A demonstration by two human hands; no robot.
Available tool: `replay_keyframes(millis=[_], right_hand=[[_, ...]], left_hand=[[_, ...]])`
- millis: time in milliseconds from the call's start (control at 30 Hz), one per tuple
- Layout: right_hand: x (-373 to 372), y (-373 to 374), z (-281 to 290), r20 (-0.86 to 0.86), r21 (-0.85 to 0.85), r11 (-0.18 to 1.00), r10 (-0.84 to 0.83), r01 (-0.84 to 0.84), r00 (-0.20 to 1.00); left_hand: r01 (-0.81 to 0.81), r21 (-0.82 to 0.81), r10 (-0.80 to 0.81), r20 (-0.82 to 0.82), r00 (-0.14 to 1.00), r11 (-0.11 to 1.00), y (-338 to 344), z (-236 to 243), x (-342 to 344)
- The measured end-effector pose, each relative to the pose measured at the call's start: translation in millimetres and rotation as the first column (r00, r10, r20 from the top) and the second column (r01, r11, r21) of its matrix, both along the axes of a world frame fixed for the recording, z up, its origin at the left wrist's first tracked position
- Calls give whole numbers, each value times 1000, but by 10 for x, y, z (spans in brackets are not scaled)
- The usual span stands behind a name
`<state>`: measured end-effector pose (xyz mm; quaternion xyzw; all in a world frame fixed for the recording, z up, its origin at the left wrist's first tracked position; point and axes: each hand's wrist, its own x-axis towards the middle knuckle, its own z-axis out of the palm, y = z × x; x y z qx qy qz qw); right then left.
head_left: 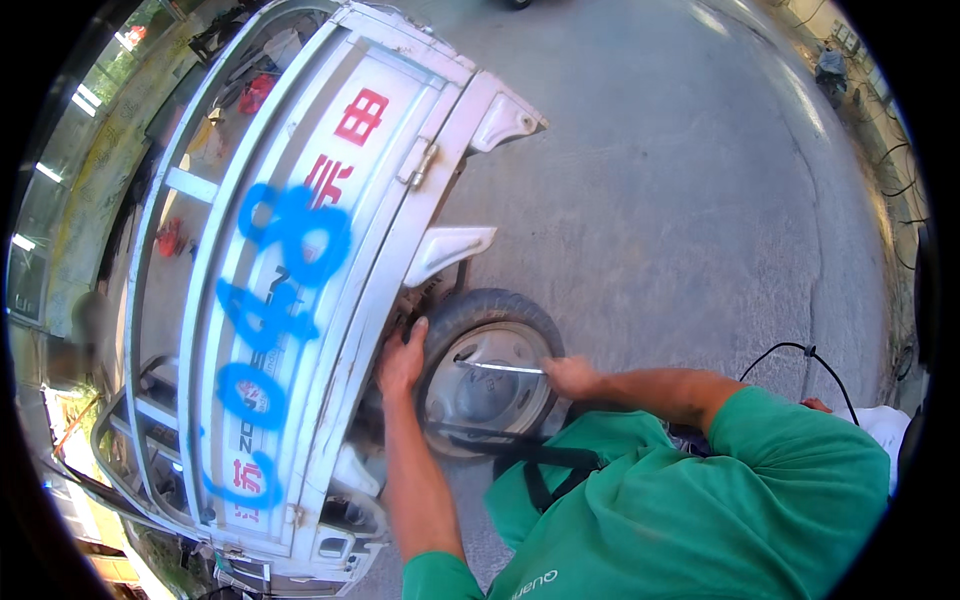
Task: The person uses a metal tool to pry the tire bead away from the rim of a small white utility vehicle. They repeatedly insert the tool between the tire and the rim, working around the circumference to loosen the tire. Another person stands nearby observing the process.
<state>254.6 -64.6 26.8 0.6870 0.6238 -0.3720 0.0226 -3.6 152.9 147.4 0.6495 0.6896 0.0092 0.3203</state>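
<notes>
Hanging around watching this one, so, left to right: big white metal cargo-bed panel (pixel 370 222), blue spray paint (pixel 255 395) scrawled over red lettering (pixel 360 117). Next comes a bare left hand (pixel 402 362), up against the panel-side edge of a black rubber tyre (pixel 502 306). Thumb's showing, other fingers are hidden, so can't tell if it's gripping or just bracing. Tyre sits just beside that panel, around a round, dull silver steel rim (pixel 440 402). Rim looks dusty and scuffed, its outer face toward us; no idea from here whether it's bolted on. Across it runs a slim, shiny metal bar (pixel 510 369), one end over the rim, the other clenched in the bare right hand (pixel 572 378). I'd call the step in hand working the bar against the rim, though what its tip bears on is too small to read. Next move, I reckon, calls for a well-seated tip and a steady left hand. Further right: green short sleeve (pixel 800 432), grey concrete ground (pixel 680 230) beyond.
</notes>
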Motion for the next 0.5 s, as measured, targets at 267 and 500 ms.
replay_keyframes(millis=[267, 500], right_hand=[[744, 289, 872, -283, -28, 999, -36, 30, 958], [1288, 386, 1411, -429, 121, 993, 40, 13, 902]], left_hand=[[-110, 111, 105, 52, 993, 988, 49, -56, 96], [-105, 136, 99, 47, 994, 985, 102, -43, 251]])
